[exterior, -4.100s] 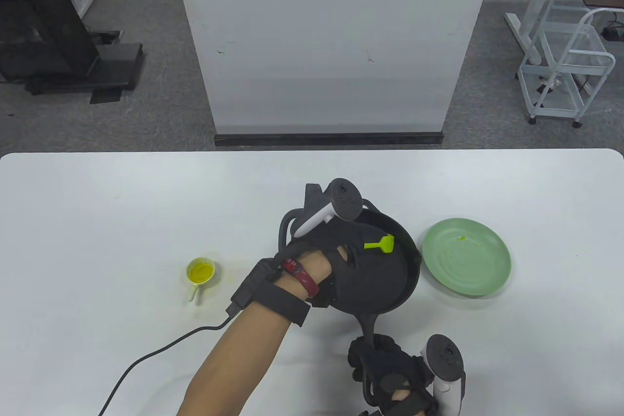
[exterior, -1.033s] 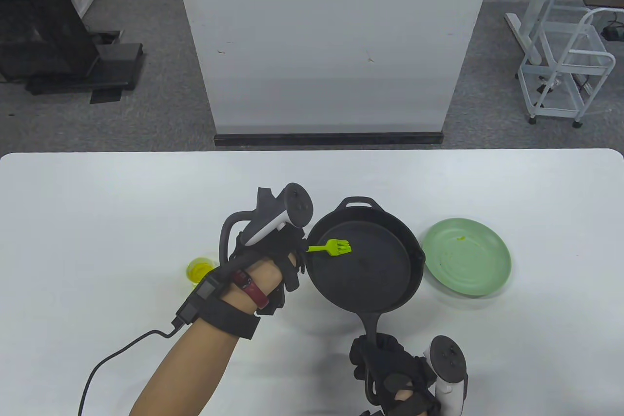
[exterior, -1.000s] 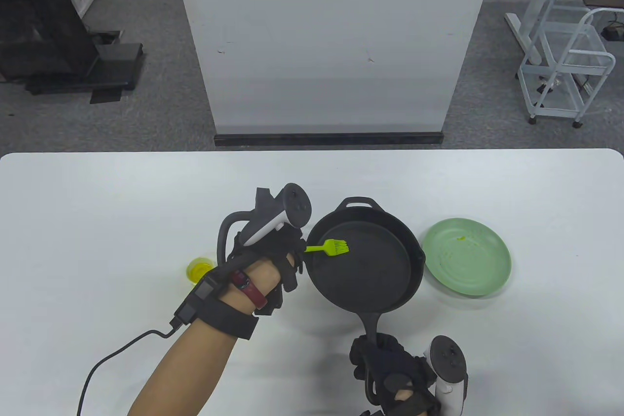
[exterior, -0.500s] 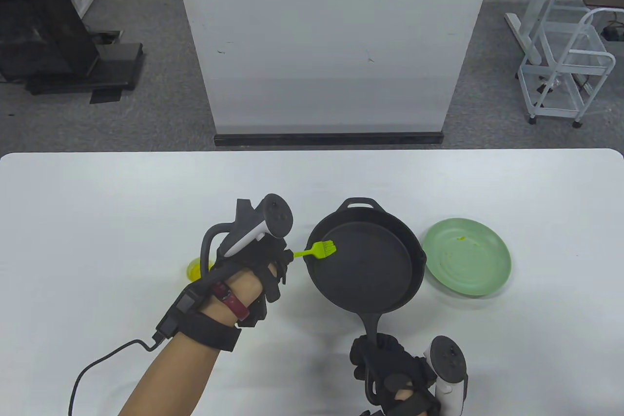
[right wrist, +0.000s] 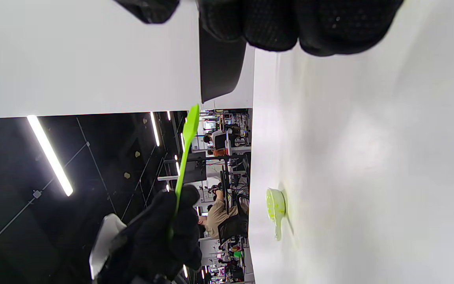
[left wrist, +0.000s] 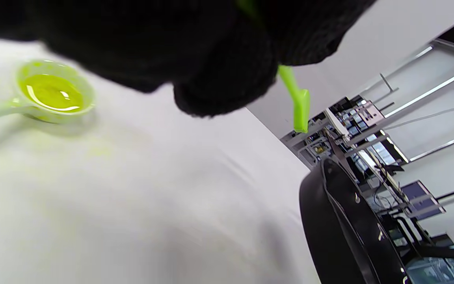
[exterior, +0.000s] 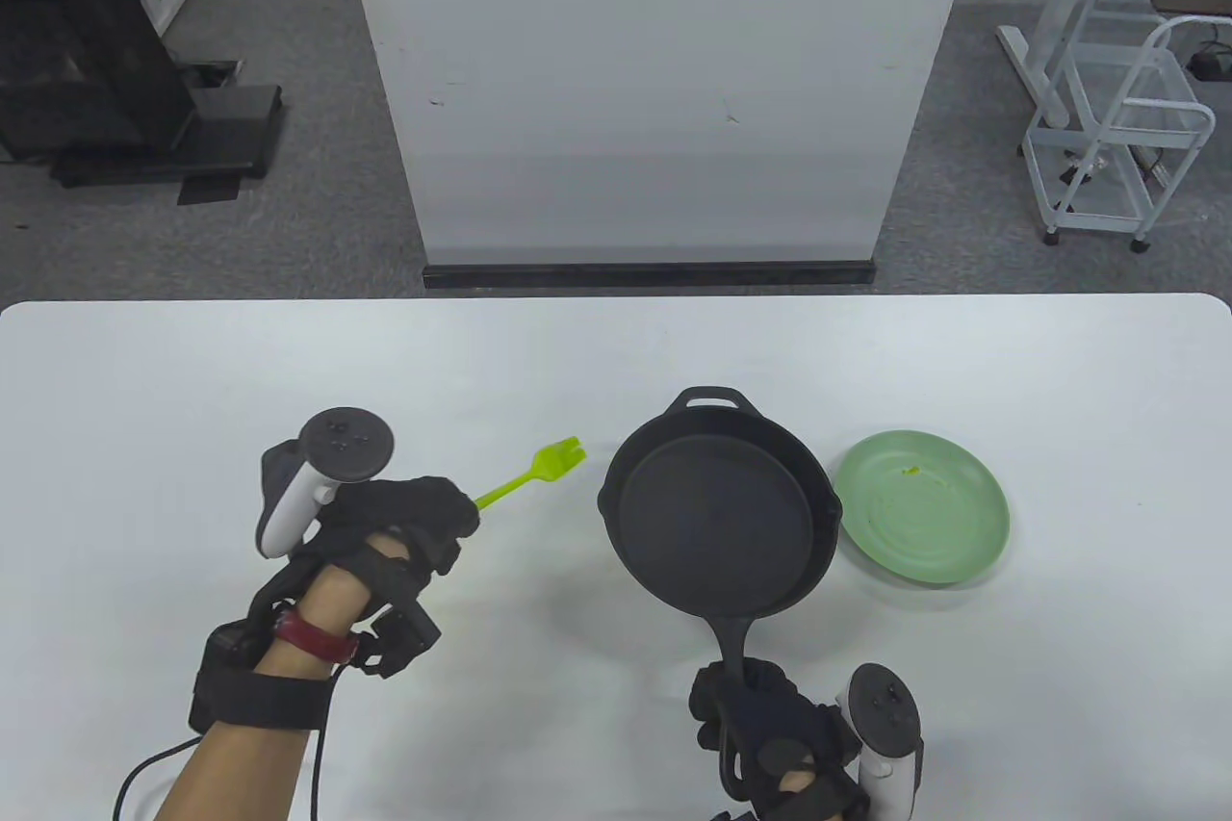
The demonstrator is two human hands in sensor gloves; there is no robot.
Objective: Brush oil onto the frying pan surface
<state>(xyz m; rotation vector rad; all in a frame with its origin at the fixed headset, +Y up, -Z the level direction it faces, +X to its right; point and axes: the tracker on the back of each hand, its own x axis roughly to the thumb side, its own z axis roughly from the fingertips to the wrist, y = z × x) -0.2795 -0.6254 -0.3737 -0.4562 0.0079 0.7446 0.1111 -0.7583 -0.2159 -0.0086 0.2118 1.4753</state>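
A black cast-iron frying pan (exterior: 722, 523) is tilted up off the white table, its inner face turned toward the left. My right hand (exterior: 746, 715) grips the pan handle (exterior: 733, 643) at the table's front edge. My left hand (exterior: 438, 518) grips the stem of a green silicone brush (exterior: 553, 458), whose head points up and right, left of the pan rim and clear of it. In the left wrist view the brush (left wrist: 296, 98) sticks out past my fingers (left wrist: 219, 71), with the pan (left wrist: 341, 232) at the lower right. A small cup of yellow oil (left wrist: 51, 92) stands below my left hand; the hand hides it in the table view.
A green plate (exterior: 919, 505) lies right of the pan, close to its rim. The right wrist view shows the oil cup (right wrist: 275, 207) on the table, and my left hand (right wrist: 160, 232) holding the brush (right wrist: 185, 150) above it. A white panel (exterior: 654, 89) stands behind the table.
My left hand has drawn the brush out of the pan and moved left and toward me, over the oil cup. The right hand and the pan have stayed put.
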